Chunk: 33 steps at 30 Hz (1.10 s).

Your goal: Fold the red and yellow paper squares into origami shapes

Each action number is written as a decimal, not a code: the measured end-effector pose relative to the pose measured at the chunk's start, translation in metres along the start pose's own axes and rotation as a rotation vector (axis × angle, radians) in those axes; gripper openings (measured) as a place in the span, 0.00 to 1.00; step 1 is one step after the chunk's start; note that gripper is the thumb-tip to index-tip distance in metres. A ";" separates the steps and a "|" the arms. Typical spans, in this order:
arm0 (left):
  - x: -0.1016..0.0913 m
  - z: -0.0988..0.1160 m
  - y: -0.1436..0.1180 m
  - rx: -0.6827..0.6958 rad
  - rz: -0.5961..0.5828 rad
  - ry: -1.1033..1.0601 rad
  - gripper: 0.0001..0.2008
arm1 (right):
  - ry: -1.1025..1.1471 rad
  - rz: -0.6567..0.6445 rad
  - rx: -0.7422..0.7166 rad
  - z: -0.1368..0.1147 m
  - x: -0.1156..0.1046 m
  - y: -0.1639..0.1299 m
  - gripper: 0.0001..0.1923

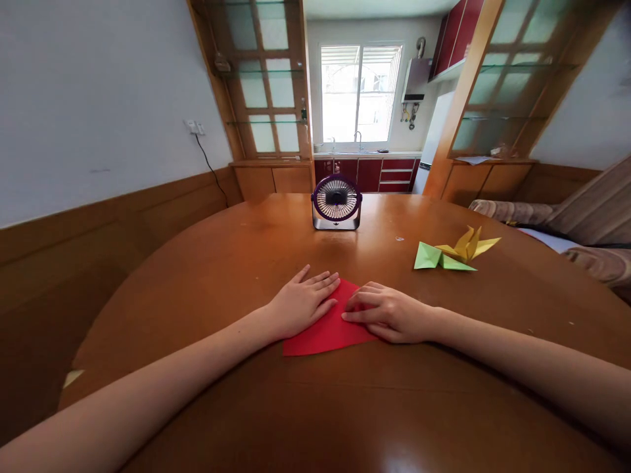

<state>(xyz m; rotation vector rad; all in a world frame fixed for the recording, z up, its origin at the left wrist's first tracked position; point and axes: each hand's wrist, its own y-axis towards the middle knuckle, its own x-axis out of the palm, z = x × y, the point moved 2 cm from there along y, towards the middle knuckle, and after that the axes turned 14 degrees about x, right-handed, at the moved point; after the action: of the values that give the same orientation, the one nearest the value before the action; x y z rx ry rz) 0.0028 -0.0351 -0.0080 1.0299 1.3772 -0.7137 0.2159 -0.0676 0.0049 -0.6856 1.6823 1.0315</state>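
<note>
A sheet of red paper (320,338) lies on the wooden table in front of me, folded into a roughly triangular shape. My left hand (306,301) rests flat on its upper left edge, fingers stretched out and thumb apart. On the right side, my right hand (387,312) has its fingers bent and gathered over the paper's edge, with a fingertip touching the red surface. Both hands cover parts of the paper, so some of its folds are hidden.
A small purple fan (337,200) stands at the far side of the round table (221,256). To the right sit a yellow origami figure (468,245) and a green folded paper (428,256). A striped sofa (591,203) is beyond the right edge.
</note>
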 end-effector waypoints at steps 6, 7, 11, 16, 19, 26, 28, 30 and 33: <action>0.002 -0.005 0.000 -0.042 -0.104 -0.045 0.29 | 0.033 -0.009 -0.025 0.000 0.000 0.000 0.19; 0.001 -0.006 0.001 -0.047 -0.129 -0.059 0.29 | 0.034 -0.012 -0.025 0.000 0.000 0.000 0.19; -0.001 -0.007 0.003 -0.036 -0.169 -0.084 0.29 | 0.025 0.002 -0.024 0.000 0.001 0.000 0.19; -0.003 -0.005 0.003 0.002 -0.140 -0.075 0.30 | 0.002 0.025 -0.024 -0.002 0.000 -0.001 0.18; -0.005 -0.006 0.001 0.016 -0.145 -0.137 0.33 | -0.032 0.026 -0.033 -0.002 -0.001 -0.002 0.19; -0.008 -0.020 -0.007 0.051 -0.104 -0.197 0.30 | -0.055 0.102 -0.022 0.000 -0.001 -0.006 0.17; -0.010 -0.021 -0.008 0.061 -0.096 -0.170 0.29 | -0.042 0.111 0.012 0.001 -0.001 -0.007 0.16; -0.012 -0.020 -0.009 0.068 -0.090 -0.136 0.28 | -0.037 0.106 0.045 0.004 -0.002 -0.007 0.16; -0.014 -0.018 -0.008 0.058 -0.097 -0.113 0.29 | -0.035 0.100 0.092 0.008 -0.005 -0.008 0.15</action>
<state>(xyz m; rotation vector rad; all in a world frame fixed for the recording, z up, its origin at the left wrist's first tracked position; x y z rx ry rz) -0.0138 -0.0250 0.0066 0.9580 1.3219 -0.8756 0.2273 -0.0643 0.0058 -0.5253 1.7371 1.0232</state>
